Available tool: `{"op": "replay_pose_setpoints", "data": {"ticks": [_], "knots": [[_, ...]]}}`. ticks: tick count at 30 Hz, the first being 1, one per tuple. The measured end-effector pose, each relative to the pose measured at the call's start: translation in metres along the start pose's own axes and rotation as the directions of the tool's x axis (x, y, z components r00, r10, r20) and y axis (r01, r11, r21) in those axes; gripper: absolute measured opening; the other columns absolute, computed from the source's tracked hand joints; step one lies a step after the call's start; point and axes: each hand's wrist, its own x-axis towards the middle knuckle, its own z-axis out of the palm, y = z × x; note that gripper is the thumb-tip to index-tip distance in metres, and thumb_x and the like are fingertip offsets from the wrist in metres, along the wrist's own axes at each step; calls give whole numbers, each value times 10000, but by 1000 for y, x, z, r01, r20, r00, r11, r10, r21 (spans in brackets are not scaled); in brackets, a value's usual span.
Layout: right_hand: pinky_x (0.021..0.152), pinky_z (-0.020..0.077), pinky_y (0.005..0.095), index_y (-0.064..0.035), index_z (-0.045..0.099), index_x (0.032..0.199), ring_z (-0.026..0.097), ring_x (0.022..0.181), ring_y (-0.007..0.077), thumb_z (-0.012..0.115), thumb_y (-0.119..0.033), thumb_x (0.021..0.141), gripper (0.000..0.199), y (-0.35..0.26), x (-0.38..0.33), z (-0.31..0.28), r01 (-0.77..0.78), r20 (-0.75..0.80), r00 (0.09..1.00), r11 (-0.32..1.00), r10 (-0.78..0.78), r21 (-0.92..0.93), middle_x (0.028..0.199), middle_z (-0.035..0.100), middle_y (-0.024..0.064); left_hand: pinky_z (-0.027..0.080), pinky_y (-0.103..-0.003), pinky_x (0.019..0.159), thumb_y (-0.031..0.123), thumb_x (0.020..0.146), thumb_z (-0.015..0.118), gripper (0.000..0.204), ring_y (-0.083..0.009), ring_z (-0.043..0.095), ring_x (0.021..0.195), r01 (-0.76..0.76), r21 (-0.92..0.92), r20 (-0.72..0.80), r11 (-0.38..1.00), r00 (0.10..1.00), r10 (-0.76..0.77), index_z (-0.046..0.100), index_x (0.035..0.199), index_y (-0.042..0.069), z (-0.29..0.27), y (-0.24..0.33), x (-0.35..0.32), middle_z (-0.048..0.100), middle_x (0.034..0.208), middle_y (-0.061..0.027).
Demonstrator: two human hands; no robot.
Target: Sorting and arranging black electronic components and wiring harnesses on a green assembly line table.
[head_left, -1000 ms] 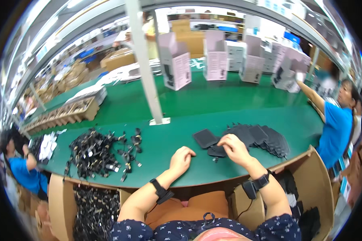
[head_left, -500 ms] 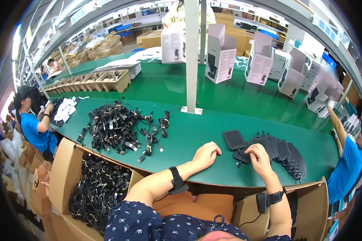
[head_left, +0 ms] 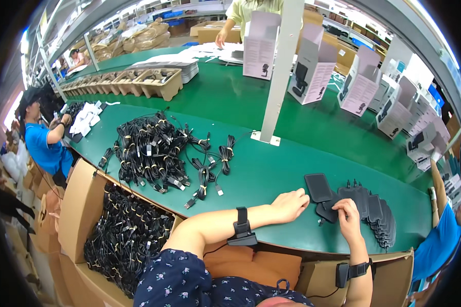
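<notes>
A dark flat pad (head_left: 327,211) is apparently pinched by the right hand (head_left: 347,220); the left hand (head_left: 288,204), at nine o'clock, is rested loosely curled on the green table (head_left: 271,169).

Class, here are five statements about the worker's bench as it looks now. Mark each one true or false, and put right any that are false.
1. The right hand touches a dark flat pad at the end of a row of such pads. True.
2. The left hand holds a bundle of cable. False: it rests on the green table, holding nothing.
3. The coiled black cables lie to the person's left. True.
4. The cardboard box beside the table is empty. False: it holds more black cable bundles.
5. Both wrists are bare. False: each wears a black wrist strap.
</notes>
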Motion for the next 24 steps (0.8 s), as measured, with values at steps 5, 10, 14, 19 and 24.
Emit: {"op": "replay_pose_setpoints", "data": {"ticks": [5, 10, 14, 19, 24], "knots": [[684, 428, 294, -17, 589, 776, 549, 793, 221, 476, 122, 737, 183, 9, 5, 1, -87, -28, 996, 995, 88, 40, 833, 560, 89, 444, -371, 678, 109, 840, 534, 40, -253, 562, 765, 115, -312, 65, 943, 993, -100, 536, 871, 84, -4, -14, 2, 531, 892, -65], [665, 417, 272, -8, 577, 751, 541, 771, 197, 467, 130, 753, 176, 26, 2, 5, -210, -79, 973, 973, 217, 92, 809, 552, 82, 451, -363, 653, 102, 847, 521, 45, -249, 566, 740, 98, -337, 21, 936, 995, -97, 543, 882, 85, 3, -12, 8, 548, 878, -65], [670, 417, 274, -9, 570, 741, 541, 765, 204, 469, 125, 754, 168, 24, 15, 12, -177, -60, 981, 981, 182, 81, 809, 548, 88, 457, -358, 617, 94, 850, 513, 57, -249, 574, 696, 92, -363, -68, 927, 990, -125, 546, 896, 88, -3, -18, 4, 567, 848, -65], [566, 366, 236, -15, 589, 746, 495, 689, 126, 446, 116, 786, 198, 34, 11, 10, -260, -127, 953, 957, 275, 126, 811, 542, 56, 458, -357, 604, 93, 856, 509, 59, -245, 577, 692, 90, -376, -69, 922, 990, -125, 551, 897, 86, -6, -15, 7, 578, 855, -73], [678, 432, 279, -6, 579, 737, 553, 771, 214, 450, 147, 748, 200, 33, 12, 11, -181, -138, 971, 977, 196, 112, 797, 553, 92, 477, -347, 637, 75, 849, 523, 78, -256, 590, 715, 38, -379, -118, 925, 989, -89, 570, 911, 77, 5, -18, 9, 594, 843, -84]]}}
